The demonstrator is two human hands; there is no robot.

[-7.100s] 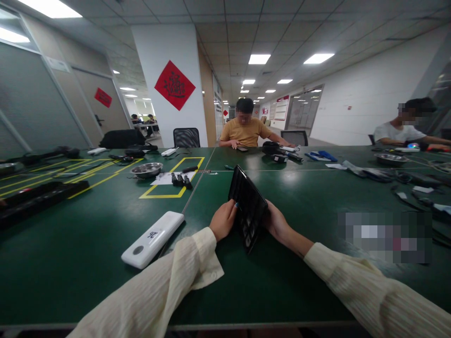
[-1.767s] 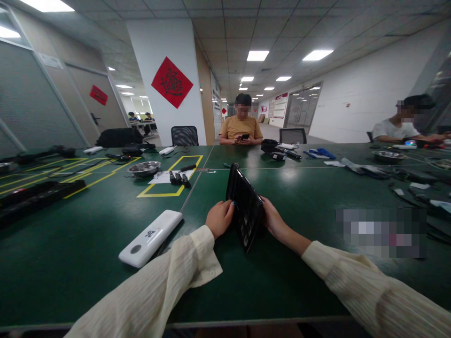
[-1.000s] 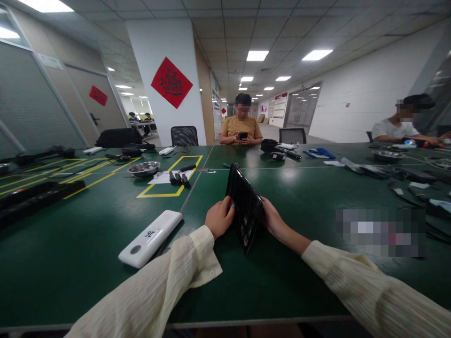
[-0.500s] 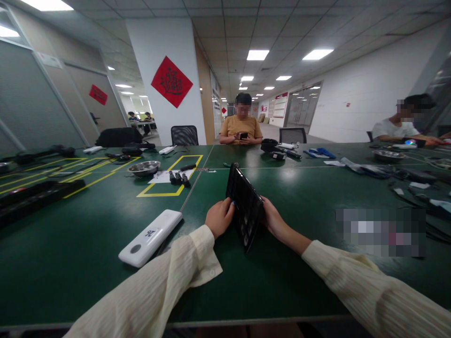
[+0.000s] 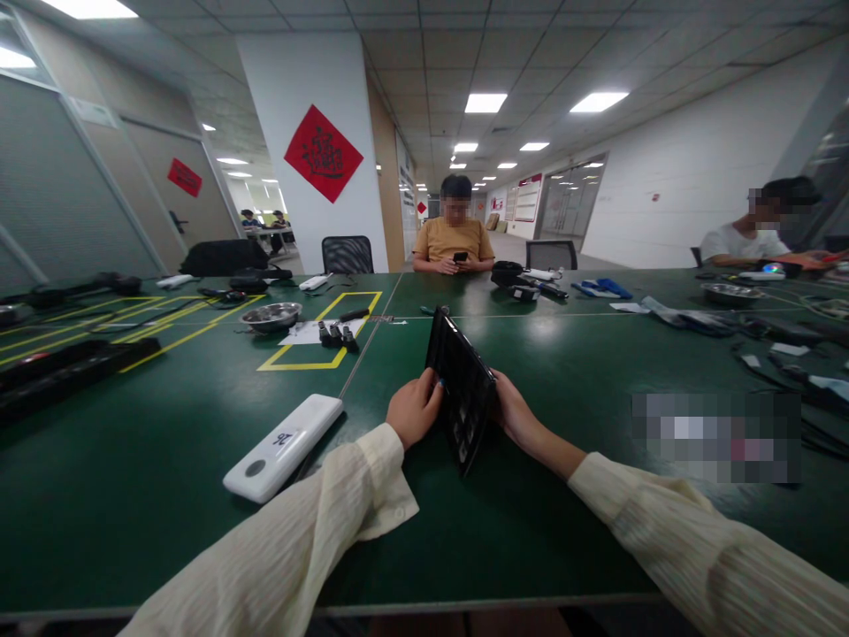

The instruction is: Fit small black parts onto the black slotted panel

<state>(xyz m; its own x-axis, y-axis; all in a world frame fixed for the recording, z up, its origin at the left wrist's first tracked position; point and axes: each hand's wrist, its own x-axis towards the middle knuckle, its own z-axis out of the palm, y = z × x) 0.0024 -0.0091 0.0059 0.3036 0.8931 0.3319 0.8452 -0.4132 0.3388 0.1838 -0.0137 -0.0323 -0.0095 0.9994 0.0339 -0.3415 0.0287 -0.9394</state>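
Between my hands a thin black rectangular panel [image 5: 459,389] stands tilted on its edge above the green table. Its face shows a faint grid of darker and lighter patches; what exactly it is I cannot make out. My left hand [image 5: 412,410] is closed at its left side, the thumb near the panel's face. At the right edge, my right hand [image 5: 516,409] grips it, most of the fingers hidden behind the panel. To the left of my left hand lies a white power bank [image 5: 285,449] marked 26, with a dark strap or cable beside it.
Farther left on the table are a metal bowl [image 5: 271,317], several small black parts [image 5: 340,336] on white paper and a long black tray [image 5: 80,372]. Cables [image 5: 773,367] and bags [image 5: 690,315] lie at right. A person [image 5: 455,239] sits opposite, holding a phone.
My hands and the black panel stay practically still. The person opposite shifts a hand and the phone slightly.
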